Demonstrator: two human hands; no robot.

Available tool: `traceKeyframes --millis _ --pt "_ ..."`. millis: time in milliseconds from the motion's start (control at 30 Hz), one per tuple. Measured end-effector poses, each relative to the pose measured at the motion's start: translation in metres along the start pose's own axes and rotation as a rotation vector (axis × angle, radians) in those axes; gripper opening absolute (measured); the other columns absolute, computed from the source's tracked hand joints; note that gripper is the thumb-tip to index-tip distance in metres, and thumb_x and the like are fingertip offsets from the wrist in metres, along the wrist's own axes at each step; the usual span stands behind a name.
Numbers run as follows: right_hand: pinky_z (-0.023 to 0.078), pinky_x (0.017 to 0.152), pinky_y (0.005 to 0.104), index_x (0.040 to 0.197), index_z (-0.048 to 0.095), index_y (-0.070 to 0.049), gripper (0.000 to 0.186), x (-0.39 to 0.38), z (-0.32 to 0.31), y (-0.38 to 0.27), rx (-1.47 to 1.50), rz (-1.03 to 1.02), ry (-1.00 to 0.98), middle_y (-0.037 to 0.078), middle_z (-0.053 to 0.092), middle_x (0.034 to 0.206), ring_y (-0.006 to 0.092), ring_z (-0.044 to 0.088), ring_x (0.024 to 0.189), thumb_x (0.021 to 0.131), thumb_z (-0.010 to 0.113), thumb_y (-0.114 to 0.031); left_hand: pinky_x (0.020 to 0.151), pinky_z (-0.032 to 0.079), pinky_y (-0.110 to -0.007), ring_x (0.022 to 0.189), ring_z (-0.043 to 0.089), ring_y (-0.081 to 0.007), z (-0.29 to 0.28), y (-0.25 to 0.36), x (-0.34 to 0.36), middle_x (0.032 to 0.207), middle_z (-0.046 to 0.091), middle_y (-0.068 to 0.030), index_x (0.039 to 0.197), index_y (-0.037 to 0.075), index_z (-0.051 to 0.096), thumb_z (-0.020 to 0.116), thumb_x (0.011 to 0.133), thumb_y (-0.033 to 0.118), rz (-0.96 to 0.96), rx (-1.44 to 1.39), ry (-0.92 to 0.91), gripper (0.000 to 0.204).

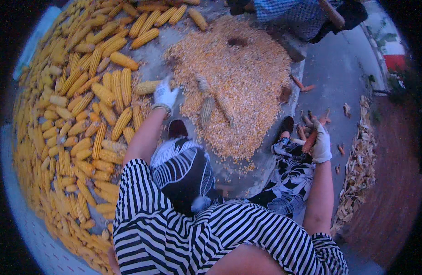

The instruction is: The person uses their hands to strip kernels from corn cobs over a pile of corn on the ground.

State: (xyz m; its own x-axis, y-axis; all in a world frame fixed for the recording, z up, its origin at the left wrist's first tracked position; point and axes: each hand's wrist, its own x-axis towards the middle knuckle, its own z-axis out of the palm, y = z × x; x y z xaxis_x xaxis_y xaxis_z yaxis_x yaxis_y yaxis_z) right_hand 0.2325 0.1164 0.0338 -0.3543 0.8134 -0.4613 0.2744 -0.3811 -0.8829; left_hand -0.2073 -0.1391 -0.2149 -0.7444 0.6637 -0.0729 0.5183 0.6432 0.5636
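Dozens of plump yellow corn ears (103, 94) fill the left side. Beside them, the white-gloved left hand (166, 95) meets one end of a pale yellow ear (147, 88); whether its fingers grip it, I cannot tell. Mid-ground lies a broad heap of loose golden kernels (252, 78). Well apart, the white-gloved right hand (320, 142) is against a reddish stripped cob (308, 143), its grip unclear.

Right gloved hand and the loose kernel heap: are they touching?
Apart: the head view shows a dark shoe and grey ground lying between the right gloved hand and the kernel heap.
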Motion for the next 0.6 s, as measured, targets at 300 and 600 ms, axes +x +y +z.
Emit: traceKeyframes --millis 300,600 --pt "0.050 0.067 0.0289 0.117 0.048 -0.006 0.034 0.004 0.009 0.009 -0.097 -0.154 0.106 0.006 0.060 0.096 0.0160 0.059 0.078 0.089 0.052 -0.025 0.094 0.034 -0.038 0.111 0.046 -0.0267 -0.045 -0.019 0.021 0.118 0.049 -0.0089 0.122 0.013 0.045 0.070 0.062 0.024 -0.054 0.823 -0.459 0.065" --pt "0.045 0.062 0.0268 0.112 0.050 -0.004 0.036 -0.012 0.025 -0.005 -0.227 -0.126 0.019 0.003 0.058 0.090 0.0117 0.055 0.073 0.082 0.060 -0.022 0.091 0.042 -0.037 0.103 0.053 -0.0267 -0.080 0.010 -0.011 0.113 0.054 -0.0131 0.121 0.006 0.044 0.076 0.062 0.019 0.175 -0.053 -0.025 0.069"
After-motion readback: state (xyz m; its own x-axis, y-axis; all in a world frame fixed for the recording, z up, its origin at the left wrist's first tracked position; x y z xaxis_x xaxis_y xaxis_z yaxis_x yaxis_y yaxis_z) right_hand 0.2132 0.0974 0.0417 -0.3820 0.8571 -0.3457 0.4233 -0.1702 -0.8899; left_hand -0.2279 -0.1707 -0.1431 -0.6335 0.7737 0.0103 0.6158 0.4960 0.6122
